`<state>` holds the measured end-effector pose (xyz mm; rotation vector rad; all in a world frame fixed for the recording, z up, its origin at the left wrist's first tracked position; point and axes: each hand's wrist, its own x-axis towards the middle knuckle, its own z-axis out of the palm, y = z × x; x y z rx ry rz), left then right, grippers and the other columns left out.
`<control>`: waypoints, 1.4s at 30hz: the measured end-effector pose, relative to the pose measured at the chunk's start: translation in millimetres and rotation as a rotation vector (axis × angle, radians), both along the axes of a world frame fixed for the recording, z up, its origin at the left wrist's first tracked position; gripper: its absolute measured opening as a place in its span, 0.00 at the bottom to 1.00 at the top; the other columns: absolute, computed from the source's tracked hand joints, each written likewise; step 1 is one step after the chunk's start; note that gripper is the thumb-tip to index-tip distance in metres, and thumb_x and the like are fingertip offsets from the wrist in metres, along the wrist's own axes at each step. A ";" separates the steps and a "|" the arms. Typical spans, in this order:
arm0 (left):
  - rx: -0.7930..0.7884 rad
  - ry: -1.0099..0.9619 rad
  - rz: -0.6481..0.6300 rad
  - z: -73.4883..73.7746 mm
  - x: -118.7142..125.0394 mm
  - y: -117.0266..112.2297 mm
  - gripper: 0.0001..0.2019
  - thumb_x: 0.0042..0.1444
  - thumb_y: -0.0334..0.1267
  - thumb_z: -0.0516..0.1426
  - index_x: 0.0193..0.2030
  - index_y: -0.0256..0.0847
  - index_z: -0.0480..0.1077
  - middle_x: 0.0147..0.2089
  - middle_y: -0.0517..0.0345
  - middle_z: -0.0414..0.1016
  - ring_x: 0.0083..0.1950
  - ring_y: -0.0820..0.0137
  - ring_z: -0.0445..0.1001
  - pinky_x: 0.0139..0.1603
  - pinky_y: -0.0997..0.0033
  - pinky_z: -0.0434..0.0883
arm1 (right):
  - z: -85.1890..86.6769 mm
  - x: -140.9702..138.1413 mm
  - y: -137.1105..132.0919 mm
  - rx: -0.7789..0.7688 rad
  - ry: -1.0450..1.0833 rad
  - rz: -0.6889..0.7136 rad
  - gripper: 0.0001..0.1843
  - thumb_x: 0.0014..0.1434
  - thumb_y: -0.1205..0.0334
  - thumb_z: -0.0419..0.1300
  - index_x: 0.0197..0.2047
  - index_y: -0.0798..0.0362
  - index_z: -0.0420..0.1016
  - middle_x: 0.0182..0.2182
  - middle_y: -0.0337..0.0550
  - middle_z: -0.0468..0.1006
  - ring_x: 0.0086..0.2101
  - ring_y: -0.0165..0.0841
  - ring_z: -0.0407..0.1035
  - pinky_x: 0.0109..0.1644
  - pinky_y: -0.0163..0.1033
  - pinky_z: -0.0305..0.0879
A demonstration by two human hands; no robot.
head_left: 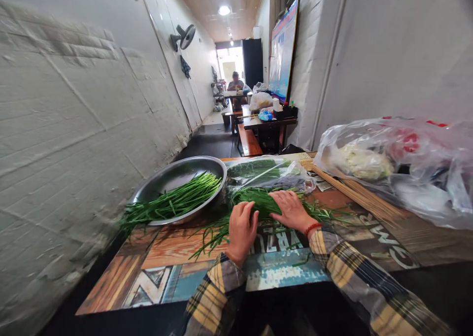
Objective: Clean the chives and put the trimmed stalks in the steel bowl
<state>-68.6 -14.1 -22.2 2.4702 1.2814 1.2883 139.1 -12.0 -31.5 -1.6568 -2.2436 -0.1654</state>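
Probably light, limp and easily bruised, the loose green stalks (259, 199) on the bench (177, 247) are best held gently mid-length. Your left hand (242, 230) curves slackly beside them, thumb parted; your right hand (290, 210) lies spread on top.

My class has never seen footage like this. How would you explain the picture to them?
There is no machine: a camera worn on a person's head looks forward and down at their left hand and right hand. On the patterned table lie loose chives, with more in the steel basin to the left. Beyond is a clear bag of greens; to the right, wooden skewers and a bulging plastic bag. The right hand rests on the loose chives; whether the left grips any is unclear.
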 end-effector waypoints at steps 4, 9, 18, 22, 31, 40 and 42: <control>0.090 0.155 -0.028 7.8 0.7 -1.0 0.19 0.62 0.39 0.53 0.60 0.41 0.62 0.58 0.45 0.68 0.60 0.57 0.66 0.59 0.52 0.65 | -7.7 -3.6 -34.8 0.071 0.010 0.149 0.34 0.59 0.54 0.60 0.66 0.53 0.58 0.60 0.52 0.67 0.58 0.45 0.58 0.63 0.53 0.47; 0.015 0.429 -0.137 2.0 0.8 -2.0 0.34 0.55 0.49 0.60 0.65 0.38 0.55 0.63 0.41 0.64 0.65 0.53 0.62 0.65 0.47 0.57 | -3.3 -5.5 -46.7 0.037 0.041 0.211 0.37 0.56 0.57 0.62 0.67 0.52 0.56 0.60 0.51 0.67 0.58 0.45 0.58 0.63 0.54 0.48; -0.081 0.529 0.046 3.3 2.2 -8.9 0.20 0.55 0.45 0.60 0.52 0.40 0.66 0.43 0.50 0.72 0.47 0.56 0.70 0.51 0.53 0.66 | 0.1 -6.5 -33.6 0.054 0.103 0.243 0.36 0.53 0.62 0.63 0.64 0.52 0.59 0.58 0.51 0.68 0.58 0.44 0.59 0.62 0.54 0.51; -0.126 0.409 0.003 8.6 -1.9 -4.0 0.20 0.57 0.47 0.59 0.54 0.41 0.67 0.47 0.50 0.72 0.49 0.58 0.71 0.51 0.54 0.68 | 1.1 -7.7 -28.4 0.059 0.134 0.252 0.35 0.53 0.63 0.64 0.63 0.52 0.60 0.57 0.50 0.69 0.57 0.44 0.60 0.62 0.54 0.52; -0.219 0.514 -0.040 36.7 35.6 53.7 0.15 0.63 0.40 0.51 0.53 0.36 0.69 0.52 0.44 0.73 0.54 0.58 0.72 0.54 0.57 0.68 | 1.0 -5.7 -28.2 0.127 0.191 0.237 0.35 0.52 0.56 0.67 0.61 0.52 0.63 0.58 0.51 0.68 0.58 0.46 0.59 0.63 0.56 0.49; -0.225 0.576 -0.012 17.0 34.1 63.5 0.13 0.57 0.44 0.59 0.44 0.38 0.73 0.44 0.48 0.75 0.48 0.59 0.71 0.48 0.60 0.68 | 1.4 -2.8 -36.6 0.148 0.235 0.226 0.24 0.50 0.54 0.68 0.48 0.53 0.69 0.46 0.49 0.73 0.47 0.44 0.65 0.52 0.50 0.61; -0.199 0.593 -0.007 18.7 34.7 60.2 0.09 0.57 0.43 0.59 0.32 0.39 0.73 0.37 0.51 0.74 0.44 0.60 0.71 0.44 0.62 0.68 | 0.6 -2.5 -37.7 0.146 0.241 0.211 0.22 0.51 0.58 0.68 0.48 0.53 0.69 0.48 0.50 0.72 0.48 0.44 0.64 0.53 0.50 0.60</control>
